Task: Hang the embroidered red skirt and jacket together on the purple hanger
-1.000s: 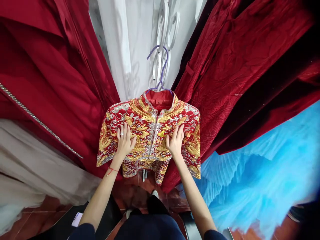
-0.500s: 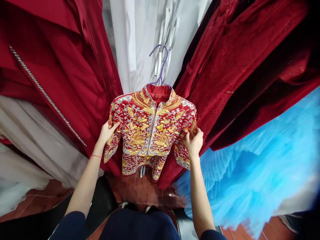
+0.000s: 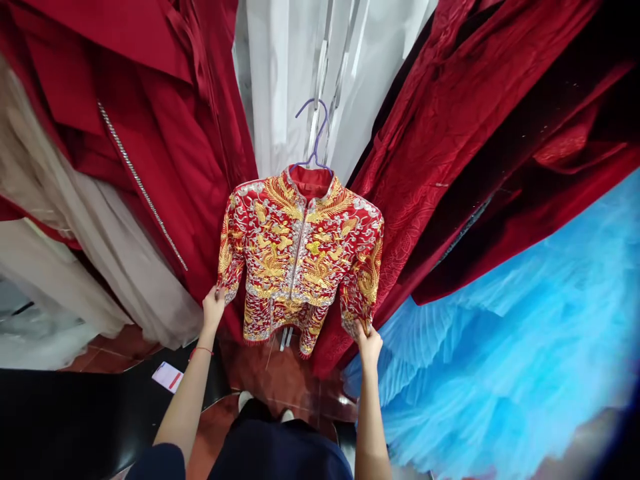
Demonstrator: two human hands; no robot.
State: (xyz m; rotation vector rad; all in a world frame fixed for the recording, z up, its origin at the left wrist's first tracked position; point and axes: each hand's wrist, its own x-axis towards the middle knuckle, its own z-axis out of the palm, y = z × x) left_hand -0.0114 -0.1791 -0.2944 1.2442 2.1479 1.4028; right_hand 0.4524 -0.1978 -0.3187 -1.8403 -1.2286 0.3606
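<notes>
A red jacket (image 3: 300, 240) with a stand collar and dense gold and silver embroidery hangs on a purple wire hanger (image 3: 317, 143) in the middle of the view. Its front is fastened along the centre line. My left hand (image 3: 213, 310) pinches the cuff of the sleeve on the left side. On the other side, my right hand (image 3: 369, 343) grips the opposite cuff, thumb on top. Both sleeves hang down, slightly drawn outward. Below the jacket's hem shows a matching embroidered piece (image 3: 257, 327) with a red fringe.
Red gowns (image 3: 165, 133) hang on the left, with pale ones (image 3: 135, 240) below. Dark red garments (image 3: 425, 153) and a blue tulle skirt (image 3: 510, 347) fill the right. A phone (image 3: 167, 377) lies on a black surface (image 3: 65, 413). White drapery (image 3: 280, 80) hangs behind.
Both hands have slid down from the upper sleeves to the cuffs. The view has shifted a little, and the phone at lower left now shows.
</notes>
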